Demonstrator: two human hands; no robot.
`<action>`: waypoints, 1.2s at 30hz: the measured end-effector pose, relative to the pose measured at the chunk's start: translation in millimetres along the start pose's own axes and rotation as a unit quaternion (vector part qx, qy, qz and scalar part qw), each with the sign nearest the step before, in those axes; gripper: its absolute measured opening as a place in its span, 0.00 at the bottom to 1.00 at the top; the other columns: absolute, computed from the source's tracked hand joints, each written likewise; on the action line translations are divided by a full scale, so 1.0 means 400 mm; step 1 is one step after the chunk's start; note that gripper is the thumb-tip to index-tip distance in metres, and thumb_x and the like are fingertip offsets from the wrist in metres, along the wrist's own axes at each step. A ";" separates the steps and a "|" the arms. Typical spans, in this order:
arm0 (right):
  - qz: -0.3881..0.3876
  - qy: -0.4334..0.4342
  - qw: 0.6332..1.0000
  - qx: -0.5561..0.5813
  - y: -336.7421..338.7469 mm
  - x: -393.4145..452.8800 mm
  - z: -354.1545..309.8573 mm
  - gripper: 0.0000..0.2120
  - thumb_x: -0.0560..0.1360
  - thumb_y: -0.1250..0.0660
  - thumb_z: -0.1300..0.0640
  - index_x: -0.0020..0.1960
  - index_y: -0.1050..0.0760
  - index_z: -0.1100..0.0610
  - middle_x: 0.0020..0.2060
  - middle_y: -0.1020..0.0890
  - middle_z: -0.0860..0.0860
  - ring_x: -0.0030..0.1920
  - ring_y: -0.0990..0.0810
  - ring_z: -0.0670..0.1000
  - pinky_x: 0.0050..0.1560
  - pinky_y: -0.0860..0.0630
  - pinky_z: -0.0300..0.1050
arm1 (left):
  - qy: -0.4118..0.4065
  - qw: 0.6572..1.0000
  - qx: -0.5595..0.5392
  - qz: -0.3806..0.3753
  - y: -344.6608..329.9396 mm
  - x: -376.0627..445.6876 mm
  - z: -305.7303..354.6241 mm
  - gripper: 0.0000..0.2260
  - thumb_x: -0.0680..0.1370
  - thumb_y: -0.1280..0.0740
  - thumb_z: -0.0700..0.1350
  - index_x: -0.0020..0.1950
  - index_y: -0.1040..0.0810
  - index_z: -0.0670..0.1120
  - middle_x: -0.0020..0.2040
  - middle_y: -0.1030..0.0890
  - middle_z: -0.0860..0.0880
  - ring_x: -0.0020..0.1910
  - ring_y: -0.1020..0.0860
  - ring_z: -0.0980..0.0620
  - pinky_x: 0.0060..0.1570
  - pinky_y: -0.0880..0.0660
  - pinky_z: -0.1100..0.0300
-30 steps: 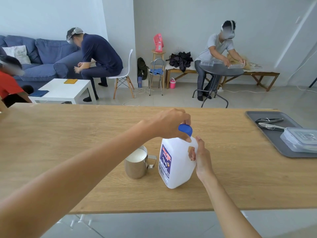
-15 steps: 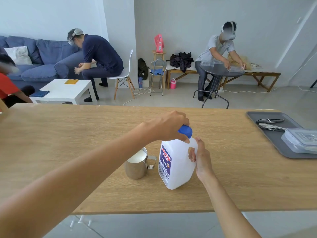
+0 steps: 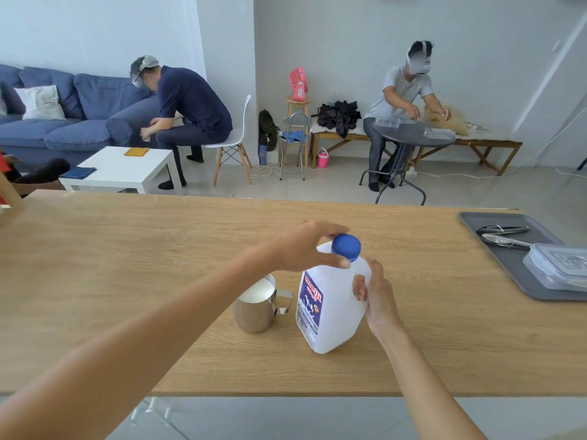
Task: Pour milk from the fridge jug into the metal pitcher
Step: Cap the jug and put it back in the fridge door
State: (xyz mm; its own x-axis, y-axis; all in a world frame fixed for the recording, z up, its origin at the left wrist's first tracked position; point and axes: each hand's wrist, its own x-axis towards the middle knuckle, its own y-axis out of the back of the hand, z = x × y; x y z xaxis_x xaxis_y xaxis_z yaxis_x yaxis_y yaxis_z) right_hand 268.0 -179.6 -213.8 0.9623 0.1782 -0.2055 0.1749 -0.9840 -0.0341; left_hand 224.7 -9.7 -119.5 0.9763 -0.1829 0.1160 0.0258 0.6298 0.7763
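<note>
The white milk jug (image 3: 330, 309) stands on the wooden table (image 3: 127, 255), its blue label reading "meiji". Left hand (image 3: 306, 246) fingers pinch the blue cap (image 3: 346, 247); right hand (image 3: 376, 296) wraps the handle. The milk-filled metal pitcher (image 3: 255, 304) sits just left of the left fingertips, below them.

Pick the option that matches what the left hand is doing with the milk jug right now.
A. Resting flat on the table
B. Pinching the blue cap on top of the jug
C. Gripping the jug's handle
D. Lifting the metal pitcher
B: the left hand has thumb and fingers around the blue cap atop the milk jug, while the right hand holds the jug's handle side.
</note>
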 end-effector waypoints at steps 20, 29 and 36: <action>0.008 0.043 0.993 0.106 0.039 -0.095 -0.133 0.18 0.77 0.43 0.44 0.31 0.38 0.50 0.22 0.38 0.45 0.24 0.41 0.45 0.26 0.43 0.40 | 0.381 0.676 -0.630 -0.005 -0.308 -0.218 -0.151 0.31 0.79 0.52 0.63 0.61 0.25 0.39 0.59 0.20 0.43 0.59 0.23 0.47 0.63 0.30 0.55; -0.083 0.040 0.993 0.073 -0.044 -0.145 -0.143 0.22 0.78 0.44 0.45 0.28 0.42 0.51 0.21 0.41 0.46 0.23 0.42 0.46 0.28 0.43 0.41 | 0.354 0.663 -0.659 0.023 -0.289 -0.327 -0.165 0.21 0.78 0.39 0.57 0.61 0.24 0.42 0.58 0.18 0.45 0.59 0.21 0.49 0.59 0.26 0.58; -0.226 0.008 0.973 0.049 -0.157 -0.183 -0.124 0.26 0.78 0.43 0.44 0.24 0.42 0.51 0.21 0.42 0.47 0.23 0.43 0.47 0.32 0.45 0.45 | 0.358 0.633 -0.670 0.148 -0.283 -0.492 -0.157 0.24 0.78 0.39 0.58 0.63 0.24 0.40 0.58 0.19 0.43 0.57 0.20 0.49 0.60 0.26 0.56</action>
State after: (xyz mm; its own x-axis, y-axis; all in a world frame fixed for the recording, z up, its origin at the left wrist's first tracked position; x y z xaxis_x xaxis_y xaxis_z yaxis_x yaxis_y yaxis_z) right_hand 196.9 -130.8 -148.0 0.7950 0.5920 -0.1321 0.5610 -0.8005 -0.2108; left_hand 42.9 2.3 -268.9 0.8156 0.1790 -0.5502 -0.4903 0.7187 -0.4930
